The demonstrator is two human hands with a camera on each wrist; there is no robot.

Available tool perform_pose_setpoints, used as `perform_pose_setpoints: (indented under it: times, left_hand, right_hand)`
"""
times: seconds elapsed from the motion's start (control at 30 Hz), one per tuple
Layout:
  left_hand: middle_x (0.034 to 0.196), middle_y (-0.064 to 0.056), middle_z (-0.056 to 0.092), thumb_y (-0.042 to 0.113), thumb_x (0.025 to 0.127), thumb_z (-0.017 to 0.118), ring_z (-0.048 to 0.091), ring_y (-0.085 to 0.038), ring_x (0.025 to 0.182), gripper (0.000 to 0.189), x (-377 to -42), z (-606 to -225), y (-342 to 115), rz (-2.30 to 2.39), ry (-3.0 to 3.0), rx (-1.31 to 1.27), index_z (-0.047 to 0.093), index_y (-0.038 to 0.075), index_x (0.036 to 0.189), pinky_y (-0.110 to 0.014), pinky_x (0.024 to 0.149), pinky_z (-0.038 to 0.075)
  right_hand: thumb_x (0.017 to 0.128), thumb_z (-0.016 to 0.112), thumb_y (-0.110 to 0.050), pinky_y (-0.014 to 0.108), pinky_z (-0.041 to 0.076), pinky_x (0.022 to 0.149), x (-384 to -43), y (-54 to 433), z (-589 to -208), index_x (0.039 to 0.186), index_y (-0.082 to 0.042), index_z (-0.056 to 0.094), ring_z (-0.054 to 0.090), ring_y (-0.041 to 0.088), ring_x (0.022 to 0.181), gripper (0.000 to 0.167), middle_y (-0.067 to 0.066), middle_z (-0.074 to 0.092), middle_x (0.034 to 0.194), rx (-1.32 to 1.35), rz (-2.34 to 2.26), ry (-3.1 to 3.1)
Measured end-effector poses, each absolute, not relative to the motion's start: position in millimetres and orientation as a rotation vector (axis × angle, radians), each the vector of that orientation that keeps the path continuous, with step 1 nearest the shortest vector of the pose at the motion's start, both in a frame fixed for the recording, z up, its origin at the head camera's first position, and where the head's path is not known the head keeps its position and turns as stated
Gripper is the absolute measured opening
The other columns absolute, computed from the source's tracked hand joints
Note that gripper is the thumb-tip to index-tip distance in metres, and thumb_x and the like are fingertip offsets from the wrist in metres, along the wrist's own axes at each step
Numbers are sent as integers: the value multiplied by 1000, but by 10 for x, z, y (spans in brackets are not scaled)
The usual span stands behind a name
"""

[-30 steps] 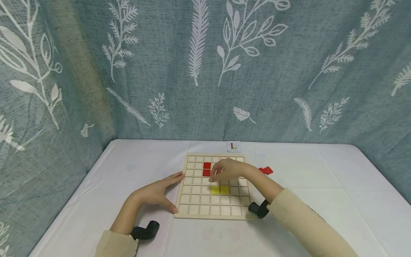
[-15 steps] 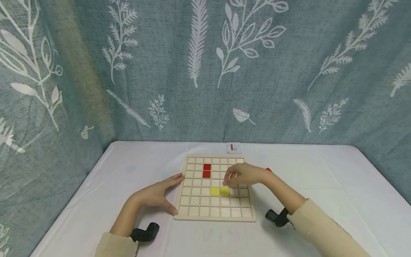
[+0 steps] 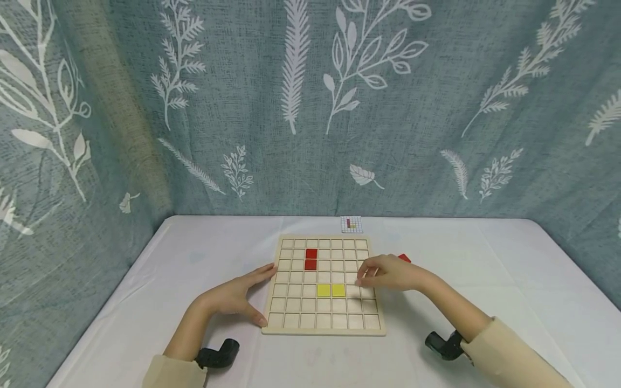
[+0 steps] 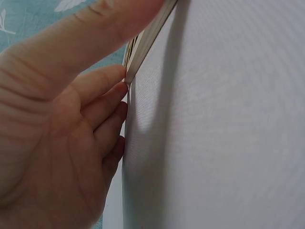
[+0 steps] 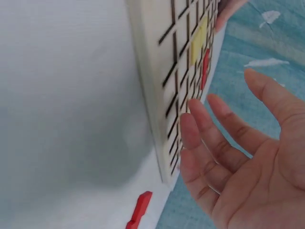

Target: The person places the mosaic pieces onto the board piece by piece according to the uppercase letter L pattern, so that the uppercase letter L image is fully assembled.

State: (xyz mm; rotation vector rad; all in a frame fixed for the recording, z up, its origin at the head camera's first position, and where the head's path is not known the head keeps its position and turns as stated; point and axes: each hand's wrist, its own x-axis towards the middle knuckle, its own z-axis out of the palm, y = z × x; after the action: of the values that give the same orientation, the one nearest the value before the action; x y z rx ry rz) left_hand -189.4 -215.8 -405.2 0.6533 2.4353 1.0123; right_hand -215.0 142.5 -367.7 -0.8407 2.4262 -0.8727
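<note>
A square wooden grid board (image 3: pixel 287 305) lies on the table. Two red square tiles (image 3: pixel 311 259) sit one behind the other in its cells, and two yellow square tiles (image 3: pixel 331 290) lie side by side nearer the front. My left hand (image 3: pixel 233 295) rests at the board's left edge, thumb at the front corner and fingers spread farther back. Over the board's right side hovers my right hand (image 3: pixel 388 272), its fingers loosely bent. In the right wrist view the fingers (image 5: pixel 224 152) are apart with nothing between them.
Red tiles (image 3: pixel 404 258) lie on the white tablecloth (image 3: pixel 466 258) right of the board, partly behind my right hand. A small card (image 3: pixel 351 224) with a printed grid lies behind the board. A patterned blue-green curtain (image 3: pixel 271 108) hangs at the back.
My right hand has drawn back rightward and slightly toward me, from beside the red tiles to the board's right edge. The left hand has kept its place.
</note>
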Motion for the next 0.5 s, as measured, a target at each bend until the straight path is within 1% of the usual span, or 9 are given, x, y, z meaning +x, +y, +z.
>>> perform_pose_setpoints:
  times: [0.17, 0.3, 0.5]
  left_hand:
    - [152, -20, 13, 27, 59, 85, 10, -45, 137, 108, -1903, -4071, -2164, 1020, 2433, 680, 24, 2, 145, -62, 106, 14]
    - [153, -20, 13, 26, 59, 85, 10, -44, 138, 108, -1904, -4066, -2160, 1030, 2428, 671, 24, 2, 145, -61, 106, 13]
    - [153, -18, 13, 27, 59, 85, 9, -43, 138, 109, -1910, -4074, -2163, 1018, 2437, 654, 24, 3, 145, -61, 107, 13]
  right_hand:
    - [89, 59, -28, 26, 48, 67, -2119, 1507, -3727, 100, -8, 64, 61, 14, 80, 24, 0, 65, 89, -864, -904, 2483]
    - [88, 60, -31, 25, 48, 68, -2099, 1579, -3736, 100, -9, 64, 59, 11, 80, 25, -3, 63, 88, -855, -921, 2534]
    - [88, 60, -30, 25, 48, 69, -2060, 1673, -3716, 100, -8, 64, 59, 11, 80, 26, -4, 64, 87, -836, -940, 2562]
